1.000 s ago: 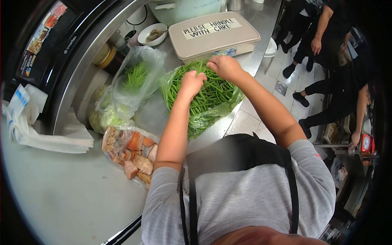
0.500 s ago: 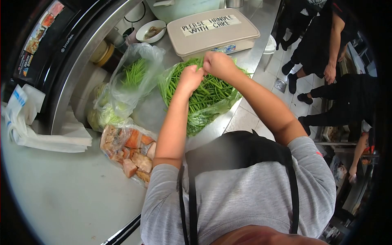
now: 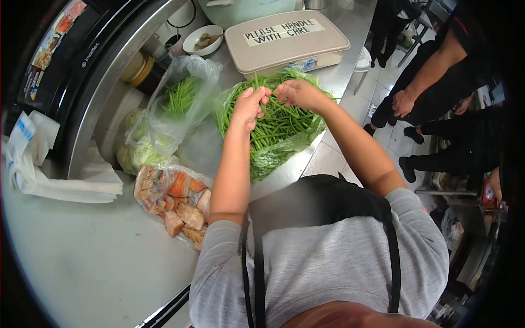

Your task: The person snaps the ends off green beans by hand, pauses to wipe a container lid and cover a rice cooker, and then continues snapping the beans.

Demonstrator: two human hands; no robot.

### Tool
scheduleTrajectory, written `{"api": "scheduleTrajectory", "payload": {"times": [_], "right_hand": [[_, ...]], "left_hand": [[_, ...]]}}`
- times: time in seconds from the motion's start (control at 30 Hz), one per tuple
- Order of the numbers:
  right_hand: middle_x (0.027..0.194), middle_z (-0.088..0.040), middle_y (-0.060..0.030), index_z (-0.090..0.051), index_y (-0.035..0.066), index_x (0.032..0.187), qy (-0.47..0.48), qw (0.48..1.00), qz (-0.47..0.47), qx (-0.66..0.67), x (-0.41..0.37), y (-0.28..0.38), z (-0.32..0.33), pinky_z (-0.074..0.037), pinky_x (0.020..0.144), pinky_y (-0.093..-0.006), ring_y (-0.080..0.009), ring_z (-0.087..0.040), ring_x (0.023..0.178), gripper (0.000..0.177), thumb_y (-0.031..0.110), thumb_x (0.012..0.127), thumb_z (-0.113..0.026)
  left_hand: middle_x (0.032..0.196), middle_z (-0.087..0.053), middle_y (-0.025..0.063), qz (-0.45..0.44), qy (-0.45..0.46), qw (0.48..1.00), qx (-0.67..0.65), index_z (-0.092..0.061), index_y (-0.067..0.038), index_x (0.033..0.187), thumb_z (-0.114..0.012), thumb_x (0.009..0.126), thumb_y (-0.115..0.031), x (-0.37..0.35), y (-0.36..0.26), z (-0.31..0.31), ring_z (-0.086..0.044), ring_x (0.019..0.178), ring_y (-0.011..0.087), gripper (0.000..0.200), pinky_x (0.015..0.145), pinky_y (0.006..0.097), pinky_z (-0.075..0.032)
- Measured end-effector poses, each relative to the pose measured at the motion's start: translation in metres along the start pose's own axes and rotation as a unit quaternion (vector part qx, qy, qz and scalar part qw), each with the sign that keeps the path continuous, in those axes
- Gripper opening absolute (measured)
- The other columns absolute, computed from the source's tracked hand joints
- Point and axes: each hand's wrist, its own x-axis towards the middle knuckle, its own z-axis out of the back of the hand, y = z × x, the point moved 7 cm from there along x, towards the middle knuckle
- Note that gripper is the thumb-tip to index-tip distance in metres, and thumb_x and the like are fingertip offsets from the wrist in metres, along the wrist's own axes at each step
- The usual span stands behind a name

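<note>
A heap of green beans (image 3: 284,123) lies in an open clear plastic bag (image 3: 276,158) on the metal counter. Over the heap, my left hand (image 3: 249,108) is closed with its thumb up, and green beans stick out of its fingers. Just to its right, my right hand (image 3: 302,94) hovers with bent, slightly parted fingers pointing at the left hand. I see nothing held in it, though its palm side is hidden. Left of the heap stands another plastic bag (image 3: 199,76) with cut green beans (image 3: 180,97) inside.
A lidded beige box (image 3: 287,41) labelled "PLEASE HANDLE WITH CARE" and a white bowl (image 3: 203,41) sit behind the beans. A bag of meat chunks (image 3: 188,216), bagged cabbage (image 3: 136,156) and white cloths (image 3: 65,183) lie leftward. Co-workers in black (image 3: 426,82) stand at right.
My hands were together, both closed, and have now drawn slightly apart. The right hand's fingers have loosened. A co-worker at right has shifted, arms lower and nearer.
</note>
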Motion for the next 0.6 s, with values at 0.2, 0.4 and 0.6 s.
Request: {"api": "scheduleTrajectory", "payload": {"times": [0.2, 0.4, 0.6], "right_hand": [[0.066, -0.056, -0.0143, -0.055, 0.002, 0.075, -0.026, 0.980, 0.092, -0.177, 0.001, 0.014, -0.008, -0.044, 0.058, -0.0316, -0.0243, -0.055, 0.060, 0.019, 0.019, 0.073, -0.049], [0.074, -0.057, -0.0175, -0.059, 0.003, 0.074, -0.100, 0.945, 0.046, -0.307, 0.009, 0.003, 0.015, -0.043, 0.064, -0.0383, -0.0318, -0.055, 0.070, 0.025, 0.027, 0.069, -0.052], [0.076, -0.059, -0.0123, -0.060, 0.006, 0.078, -0.009, 0.888, -0.035, -0.459, -0.006, -0.011, -0.011, -0.045, 0.065, -0.0366, -0.0257, -0.057, 0.074, 0.033, 0.037, 0.069, -0.057]], "left_hand": [[0.060, -0.045, -0.0051, -0.039, 0.007, 0.999, -0.036, -0.051, -0.009, 0.079, -0.046, 0.083, -0.022, 0.000, -0.003, -0.004, -0.030, 0.042, 0.0017, 0.014, 0.037, 0.0153, -0.026], [0.065, -0.047, -0.0034, -0.063, -0.007, 0.998, -0.028, -0.051, -0.009, 0.080, -0.045, 0.083, -0.022, -0.009, -0.010, 0.000, -0.035, 0.048, 0.0034, 0.014, 0.042, 0.0159, -0.029], [0.085, -0.054, 0.0095, -0.112, -0.025, 0.981, -0.156, -0.047, -0.004, 0.085, -0.041, 0.085, -0.016, 0.003, -0.010, 0.036, -0.054, 0.078, 0.0201, 0.014, 0.062, 0.0315, -0.044]]}}
